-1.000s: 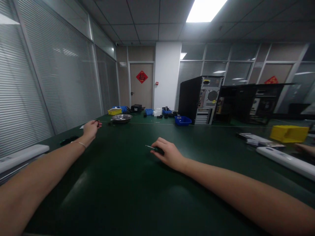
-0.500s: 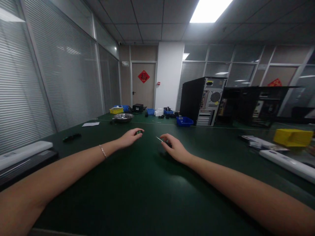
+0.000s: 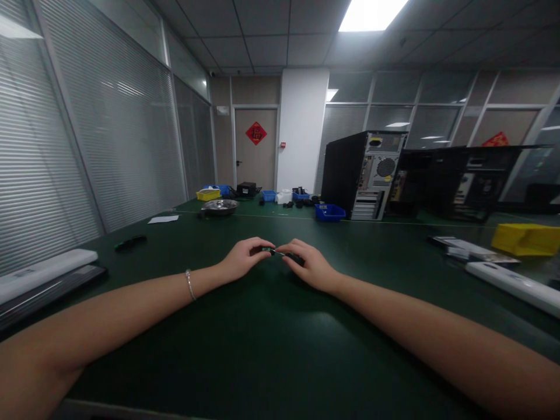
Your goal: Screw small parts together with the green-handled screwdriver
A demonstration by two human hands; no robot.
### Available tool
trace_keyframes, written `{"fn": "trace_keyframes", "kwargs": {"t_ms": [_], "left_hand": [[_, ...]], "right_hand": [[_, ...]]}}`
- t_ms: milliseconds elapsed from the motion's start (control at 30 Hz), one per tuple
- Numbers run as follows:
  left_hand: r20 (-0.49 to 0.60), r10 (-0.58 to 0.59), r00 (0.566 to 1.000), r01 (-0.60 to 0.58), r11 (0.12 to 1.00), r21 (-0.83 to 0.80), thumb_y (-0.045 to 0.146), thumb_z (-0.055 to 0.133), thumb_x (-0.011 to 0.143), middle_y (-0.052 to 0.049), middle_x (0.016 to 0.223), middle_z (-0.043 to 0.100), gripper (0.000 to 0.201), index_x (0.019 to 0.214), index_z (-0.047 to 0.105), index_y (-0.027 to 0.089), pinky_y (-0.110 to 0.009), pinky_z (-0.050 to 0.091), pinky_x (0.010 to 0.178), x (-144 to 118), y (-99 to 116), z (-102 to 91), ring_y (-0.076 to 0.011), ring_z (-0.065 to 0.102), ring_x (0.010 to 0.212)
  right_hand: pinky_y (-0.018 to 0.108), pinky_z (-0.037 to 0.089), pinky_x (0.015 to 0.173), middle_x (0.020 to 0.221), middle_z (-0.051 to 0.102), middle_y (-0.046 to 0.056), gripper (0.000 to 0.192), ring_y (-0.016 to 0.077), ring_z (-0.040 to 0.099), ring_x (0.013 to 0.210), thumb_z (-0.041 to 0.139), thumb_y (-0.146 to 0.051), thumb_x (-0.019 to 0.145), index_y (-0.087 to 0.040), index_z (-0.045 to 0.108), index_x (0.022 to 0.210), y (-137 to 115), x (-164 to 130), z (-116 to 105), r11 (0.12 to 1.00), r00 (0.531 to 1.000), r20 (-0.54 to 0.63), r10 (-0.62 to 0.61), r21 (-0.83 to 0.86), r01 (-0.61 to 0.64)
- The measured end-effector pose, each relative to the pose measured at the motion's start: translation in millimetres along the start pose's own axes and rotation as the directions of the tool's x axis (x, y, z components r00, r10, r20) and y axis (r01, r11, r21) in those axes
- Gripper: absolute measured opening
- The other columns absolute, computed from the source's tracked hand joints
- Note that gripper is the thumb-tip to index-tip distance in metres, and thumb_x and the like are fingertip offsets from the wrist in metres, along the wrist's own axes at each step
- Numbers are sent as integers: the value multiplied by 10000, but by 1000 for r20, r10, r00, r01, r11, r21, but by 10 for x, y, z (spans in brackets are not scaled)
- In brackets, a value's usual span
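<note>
Both my hands meet over the middle of the dark green table (image 3: 245, 350). My right hand (image 3: 308, 265) grips a small screwdriver (image 3: 292, 256) with a black handle, its thin metal shaft pointing left. My left hand (image 3: 245, 256) pinches a small dark part (image 3: 266, 250) between its fingertips, right at the tip of the shaft. A thin bracelet sits on my left wrist. What the small part is cannot be made out.
A black computer tower (image 3: 361, 175) stands at the back, with a blue bin (image 3: 330, 212) and a metal bowl (image 3: 220, 206) near it. A yellow bin (image 3: 525, 239) and a white bar (image 3: 510, 283) lie right; a white bar (image 3: 44, 265) and a dark object (image 3: 130, 241) left.
My left hand came in from the far left with the small part and now meets the screwdriver tip. My right hand shifted slightly up and right with the screwdriver.
</note>
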State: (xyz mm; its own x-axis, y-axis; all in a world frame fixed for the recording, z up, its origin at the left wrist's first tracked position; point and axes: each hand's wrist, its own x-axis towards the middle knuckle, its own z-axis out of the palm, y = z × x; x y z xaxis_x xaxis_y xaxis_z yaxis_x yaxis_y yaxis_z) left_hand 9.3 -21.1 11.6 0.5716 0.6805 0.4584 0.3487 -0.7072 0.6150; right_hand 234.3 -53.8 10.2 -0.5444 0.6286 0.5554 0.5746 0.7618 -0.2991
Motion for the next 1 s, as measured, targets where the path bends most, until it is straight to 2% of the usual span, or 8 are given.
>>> {"fn": "trace_keyframes", "kwargs": {"t_ms": [233, 333, 567, 700, 833, 1000], "left_hand": [[-1, 11, 1000, -11, 997, 82, 315, 505, 848, -55, 972, 636, 272, 1048, 630, 180, -268, 437, 714, -23, 66, 7, -172, 570, 823], [-7, 14, 1000, -14, 997, 70, 297, 508, 846, -50, 969, 648, 263, 1045, 636, 184, -264, 435, 725, -22, 54, 13, -173, 579, 834], [16, -40, 999, 41, 996, -75, 342, 469, 864, -50, 868, 652, 304, 1057, 622, 164, -261, 450, 678, -34, 93, 35, -160, 582, 734], [15, -56, 998, 57, 989, -140, 333, 489, 853, -54, 880, 635, 280, 1024, 615, 150, -266, 455, 686, -37, 111, 40, -155, 575, 738], [-26, -81, 996, 68, 945, -320, 264, 532, 831, -38, 878, 607, 238, 1044, 527, 158, -279, 473, 697, -15, 88, 53, -143, 579, 749], [-64, -85, 994, 48, 895, -444, 174, 600, 777, -44, 954, 586, 173, 936, 537, 151, -339, 451, 865, 30, 42, 68, -167, 574, 934]], "right_hand": [[262, 453, 705, 999, 568, 37, 325, 156, 568, 822, 525, -225, 848, -286, 563, 1165, 7, -6, 20, 994, 1000, -21, 9, -105, -12], [254, 452, 699, 994, 566, 34, 332, 155, 566, 829, 531, -217, 844, -292, 563, 1167, 6, -7, 18, 993, 1000, -26, 2, -115, -5], [275, 451, 756, 991, 564, 41, 334, 163, 560, 867, 525, -212, 850, -275, 548, 1178, 0, 14, 27, 1000, 999, -52, 3, -25, -4], [286, 449, 764, 992, 566, 47, 322, 167, 559, 874, 516, -208, 851, -262, 550, 1167, -28, 26, 43, 1000, 998, -65, 4, -1, -4], [296, 445, 771, 974, 567, 49, 273, 172, 557, 874, 504, -211, 856, -240, 570, 1119, -53, 20, 30, 999, 995, -92, 27, 20, -25], [306, 447, 755, 947, 568, 56, 264, 178, 547, 852, 504, -209, 858, -215, 561, 1116, -69, 6, -17, 998, 995, -95, 26, 64, -20]]}}
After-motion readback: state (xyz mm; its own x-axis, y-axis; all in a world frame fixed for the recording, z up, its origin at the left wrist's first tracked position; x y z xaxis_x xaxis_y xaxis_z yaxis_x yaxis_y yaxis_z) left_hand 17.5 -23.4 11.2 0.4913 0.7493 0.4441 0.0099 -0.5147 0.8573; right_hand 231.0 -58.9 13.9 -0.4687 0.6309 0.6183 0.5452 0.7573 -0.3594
